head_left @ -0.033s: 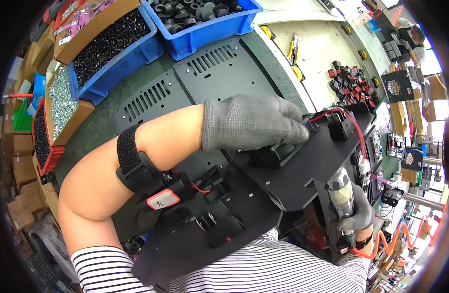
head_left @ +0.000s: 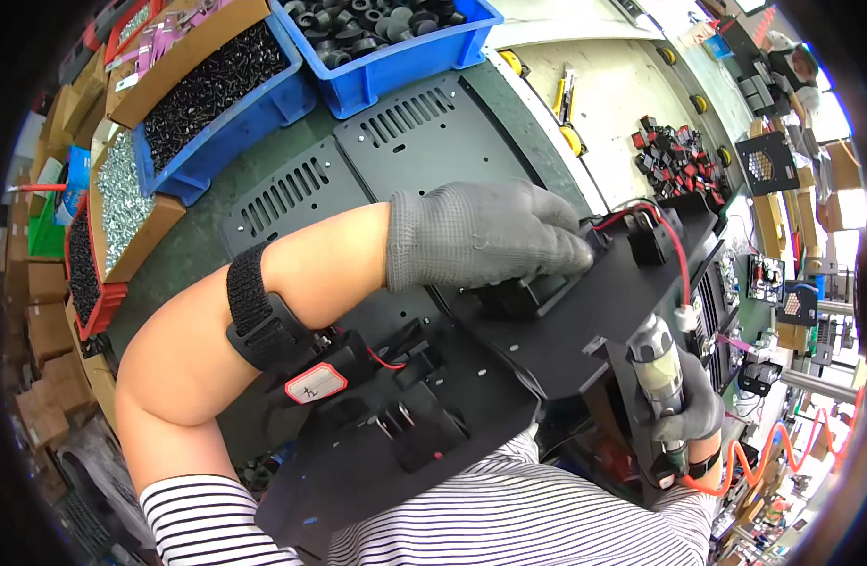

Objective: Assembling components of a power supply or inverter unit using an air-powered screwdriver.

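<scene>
One black panel (head_left: pixel 584 307), one tool (head_left: pixel 656 368).
My right grip (head_left: pixel 698 406) is holding the tool; left grip (head_left: pixel 490 236) lying over panel, closure unclear.

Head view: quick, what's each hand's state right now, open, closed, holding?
Left gloved hand: over the black panel; grip hidden, so open or closed cannot be told.
Right gloved hand: closed, holding the cylindrical air tool.

A matte black casing (head_left: pixel 495 344) lies slanted, its broad panels carrying black fittings and a red wire (head_left: pixel 684 269) that loops near the far right corner. By its right edge, a handheld tool (head_left: pixel 658 373) with a cloudy translucent barrel stands tilted, head uppermost.
</scene>
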A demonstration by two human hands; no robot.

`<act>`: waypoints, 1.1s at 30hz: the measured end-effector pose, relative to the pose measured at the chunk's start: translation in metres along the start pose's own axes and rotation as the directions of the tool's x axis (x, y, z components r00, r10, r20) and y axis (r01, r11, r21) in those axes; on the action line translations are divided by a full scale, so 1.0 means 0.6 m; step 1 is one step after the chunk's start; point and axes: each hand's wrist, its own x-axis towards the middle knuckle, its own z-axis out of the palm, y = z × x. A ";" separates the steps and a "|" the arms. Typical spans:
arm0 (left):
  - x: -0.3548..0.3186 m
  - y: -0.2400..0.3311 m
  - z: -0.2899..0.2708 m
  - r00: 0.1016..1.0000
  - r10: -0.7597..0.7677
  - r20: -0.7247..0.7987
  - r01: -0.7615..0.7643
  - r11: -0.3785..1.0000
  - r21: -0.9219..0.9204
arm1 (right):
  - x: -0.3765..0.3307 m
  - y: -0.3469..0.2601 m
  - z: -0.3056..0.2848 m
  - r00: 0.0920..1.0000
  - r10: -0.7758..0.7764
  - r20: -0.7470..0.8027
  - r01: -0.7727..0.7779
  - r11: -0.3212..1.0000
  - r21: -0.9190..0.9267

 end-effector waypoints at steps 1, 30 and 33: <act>-0.002 0.000 0.003 0.998 -0.053 -0.019 0.052 0.999 -0.005 | -0.002 -0.002 -0.001 1.000 -0.004 -0.028 0.001 0.995 -0.103; -0.278 0.150 0.033 0.929 0.035 -0.368 -0.204 0.879 -0.431 | -0.002 -0.052 0.200 0.692 -0.645 0.325 0.656 0.750 0.091; -0.289 0.147 0.042 0.921 0.037 -0.388 -0.216 0.878 -0.428 | -0.013 -0.055 0.204 0.755 -0.538 0.375 0.531 0.837 0.132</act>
